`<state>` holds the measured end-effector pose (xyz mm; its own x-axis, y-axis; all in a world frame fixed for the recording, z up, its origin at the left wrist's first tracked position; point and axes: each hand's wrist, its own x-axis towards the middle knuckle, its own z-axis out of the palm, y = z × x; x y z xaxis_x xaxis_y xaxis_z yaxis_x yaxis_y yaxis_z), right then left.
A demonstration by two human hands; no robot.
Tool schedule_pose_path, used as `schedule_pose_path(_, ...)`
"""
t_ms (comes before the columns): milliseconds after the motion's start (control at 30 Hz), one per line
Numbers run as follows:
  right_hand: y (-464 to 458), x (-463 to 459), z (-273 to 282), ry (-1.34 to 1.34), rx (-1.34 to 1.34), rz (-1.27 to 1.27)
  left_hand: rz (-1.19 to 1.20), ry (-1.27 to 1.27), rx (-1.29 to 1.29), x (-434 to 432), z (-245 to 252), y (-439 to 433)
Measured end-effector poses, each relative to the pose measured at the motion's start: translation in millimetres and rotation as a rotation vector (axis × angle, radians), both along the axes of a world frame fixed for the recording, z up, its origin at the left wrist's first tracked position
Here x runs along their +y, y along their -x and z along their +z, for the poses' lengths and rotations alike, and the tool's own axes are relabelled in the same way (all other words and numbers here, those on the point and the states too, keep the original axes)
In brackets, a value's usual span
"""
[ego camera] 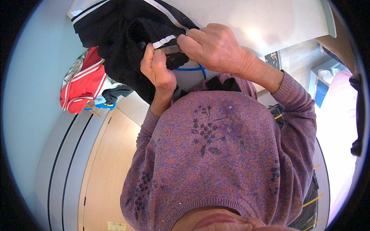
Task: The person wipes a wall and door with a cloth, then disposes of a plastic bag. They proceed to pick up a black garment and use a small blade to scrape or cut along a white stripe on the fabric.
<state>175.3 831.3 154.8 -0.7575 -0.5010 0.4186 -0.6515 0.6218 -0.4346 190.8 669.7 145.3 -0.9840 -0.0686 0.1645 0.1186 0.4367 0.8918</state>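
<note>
Between my two hands is a black garment (121,37) with white stripes along its edges. My left hand (159,68) pinches its fabric at the left end of a short white segmented strip (164,42). At the strip's right end, my right hand (214,47) grips the cloth with fingers curled in. A greyish band (172,49) runs just below the strip, between the hands. The garment's bulk spreads over the white table (240,17) and hangs down past my left wrist. What lies under my right fingers is hidden.
A blue cord (189,69) lies near my right wrist. At the left, a pile of clothes holds a red garment (83,83) with white stripes. A wooden door (112,161) stands at lower left, and pale pink fabric (338,115) at the right.
</note>
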Motion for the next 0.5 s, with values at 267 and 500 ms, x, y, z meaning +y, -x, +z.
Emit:
schedule_pose_path(267,6.7,-2.0,-1.7,-0.019,0.019,0.012,0.055,-0.202,-0.171,4.1,2.7,-0.1)
schedule_pose_path(500,9.5,-2.5,-4.9,-0.025,0.03,0.017,0.055,-0.171,-0.179,4.5,5.7,0.6)
